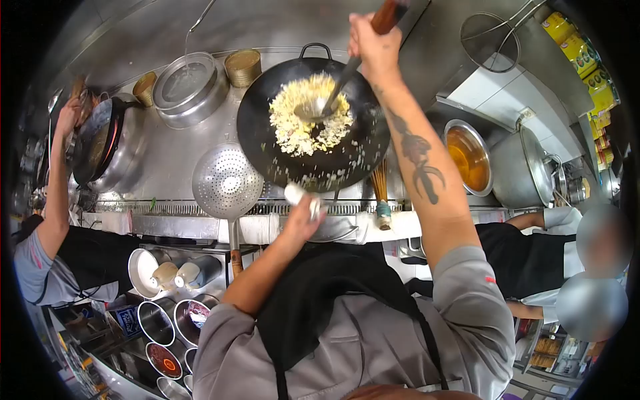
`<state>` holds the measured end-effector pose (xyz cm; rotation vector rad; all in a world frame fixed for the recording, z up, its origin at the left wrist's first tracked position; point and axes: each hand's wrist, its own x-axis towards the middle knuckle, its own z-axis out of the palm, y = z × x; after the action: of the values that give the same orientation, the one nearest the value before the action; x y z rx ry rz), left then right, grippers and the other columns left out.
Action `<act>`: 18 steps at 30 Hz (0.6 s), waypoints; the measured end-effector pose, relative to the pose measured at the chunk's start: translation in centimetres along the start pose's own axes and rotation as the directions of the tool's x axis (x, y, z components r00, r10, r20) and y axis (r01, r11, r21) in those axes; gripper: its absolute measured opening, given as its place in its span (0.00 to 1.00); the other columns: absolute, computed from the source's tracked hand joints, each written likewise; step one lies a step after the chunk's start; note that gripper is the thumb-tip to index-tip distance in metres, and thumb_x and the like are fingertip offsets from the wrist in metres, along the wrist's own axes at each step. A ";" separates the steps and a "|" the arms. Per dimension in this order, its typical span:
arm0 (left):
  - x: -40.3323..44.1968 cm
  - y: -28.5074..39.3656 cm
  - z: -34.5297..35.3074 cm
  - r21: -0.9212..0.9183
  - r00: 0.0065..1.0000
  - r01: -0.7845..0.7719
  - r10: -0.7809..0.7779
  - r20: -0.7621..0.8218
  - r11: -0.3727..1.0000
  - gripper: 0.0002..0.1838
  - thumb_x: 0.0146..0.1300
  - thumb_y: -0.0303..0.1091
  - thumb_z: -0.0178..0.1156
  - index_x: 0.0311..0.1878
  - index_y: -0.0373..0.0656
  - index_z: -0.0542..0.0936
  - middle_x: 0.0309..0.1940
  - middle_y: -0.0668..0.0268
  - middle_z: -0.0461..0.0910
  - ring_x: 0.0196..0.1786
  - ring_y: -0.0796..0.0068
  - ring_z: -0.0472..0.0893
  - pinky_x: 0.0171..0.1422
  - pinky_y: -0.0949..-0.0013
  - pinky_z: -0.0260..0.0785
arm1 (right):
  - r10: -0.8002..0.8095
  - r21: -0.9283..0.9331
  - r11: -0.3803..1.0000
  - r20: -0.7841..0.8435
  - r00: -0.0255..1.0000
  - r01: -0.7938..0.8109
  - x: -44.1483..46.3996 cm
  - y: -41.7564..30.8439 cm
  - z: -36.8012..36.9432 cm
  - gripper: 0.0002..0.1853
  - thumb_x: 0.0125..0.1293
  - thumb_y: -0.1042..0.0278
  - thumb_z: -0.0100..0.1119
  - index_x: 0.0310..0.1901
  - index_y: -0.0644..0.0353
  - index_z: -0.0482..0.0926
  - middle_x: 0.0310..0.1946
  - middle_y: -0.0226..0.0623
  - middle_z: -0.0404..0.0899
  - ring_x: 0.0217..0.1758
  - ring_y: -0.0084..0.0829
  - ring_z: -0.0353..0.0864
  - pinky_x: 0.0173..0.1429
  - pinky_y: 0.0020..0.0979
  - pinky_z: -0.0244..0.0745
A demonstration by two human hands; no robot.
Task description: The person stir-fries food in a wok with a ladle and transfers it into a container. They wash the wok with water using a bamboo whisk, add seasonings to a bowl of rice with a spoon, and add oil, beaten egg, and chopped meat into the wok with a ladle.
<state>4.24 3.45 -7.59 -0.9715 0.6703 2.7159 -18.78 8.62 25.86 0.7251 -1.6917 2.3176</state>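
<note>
A black wok (260, 140) tilts on the stove with fried rice (287, 127), yellow egg bits mixed through it and loose grains scattered toward the near side. My right hand (375, 48) is closed around the wooden handle of a ladle (311, 110), whose metal bowl rests in the rice. At the wok's near rim my left hand (303, 220) is closed on a white cloth (293, 193); the wok's grip under it is hidden. Left of the wok lies a perforated skimmer (228, 180), its wooden-ended handle pointing toward me. A bamboo brush (380, 190) is to the right.
Metal pots (183, 87) and tins (243, 67) stand behind. A bowl of amber liquid (467, 157) and a lidded pot (523, 170) are on the right. Sauce containers (163, 360) sit lower left. A co-worker (53, 227) handles another wok (100, 143) at left; two people stand at right.
</note>
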 end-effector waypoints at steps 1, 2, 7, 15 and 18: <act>-1.8 -1.0 -2.6 0.017 0.991 0.080 -0.082 0.104 0.997 0.07 0.70 0.40 0.51 0.46 0.50 0.72 0.35 0.67 0.78 0.30 0.68 0.78 0.28 0.69 0.73 | -0.047 0.014 0.999 0.053 0.997 0.046 0.5 -2.8 0.8 0.12 0.60 0.74 0.61 0.25 0.60 0.66 0.14 0.31 0.66 0.11 0.22 0.63 0.18 0.29 0.63; -4.0 -0.6 -0.7 0.029 0.996 0.056 -0.058 0.061 0.998 0.08 0.70 0.41 0.51 0.45 0.49 0.72 0.34 0.66 0.78 0.29 0.67 0.78 0.27 0.68 0.73 | -0.078 -0.032 0.996 0.047 0.996 0.079 0.8 -5.6 1.2 0.13 0.60 0.73 0.61 0.23 0.60 0.66 0.14 0.31 0.66 0.12 0.23 0.64 0.19 0.29 0.63; -6.7 2.8 5.4 -0.086 0.991 0.073 -0.081 -0.102 0.994 0.09 0.71 0.40 0.50 0.45 0.46 0.71 0.34 0.64 0.77 0.30 0.69 0.76 0.26 0.68 0.70 | -0.018 0.032 0.999 0.055 0.998 0.016 0.8 -9.9 2.1 0.10 0.63 0.71 0.56 0.26 0.56 0.68 0.13 0.25 0.64 0.09 0.19 0.61 0.13 0.25 0.61; -3.7 5.6 7.5 -0.122 0.995 0.095 -0.090 0.045 0.988 0.06 0.70 0.38 0.49 0.43 0.48 0.71 0.29 0.66 0.75 0.30 0.68 0.76 0.27 0.68 0.70 | 0.030 -0.087 0.996 -0.070 0.997 -0.036 -0.4 1.7 0.1 0.07 0.60 0.74 0.58 0.27 0.64 0.71 0.15 0.33 0.69 0.11 0.23 0.65 0.16 0.29 0.64; -4.1 -0.8 0.6 -0.008 1.000 0.017 -0.017 0.023 1.000 0.07 0.69 0.38 0.50 0.40 0.46 0.72 0.27 0.66 0.75 0.28 0.67 0.77 0.27 0.67 0.72 | -0.038 -0.020 0.999 -0.033 0.999 0.037 1.0 -1.1 0.3 0.07 0.60 0.74 0.59 0.27 0.63 0.71 0.15 0.32 0.69 0.11 0.23 0.65 0.16 0.29 0.64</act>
<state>7.32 4.39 -4.87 -0.9425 0.6442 2.7127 -19.05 8.56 27.31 0.7043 -1.6689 2.2724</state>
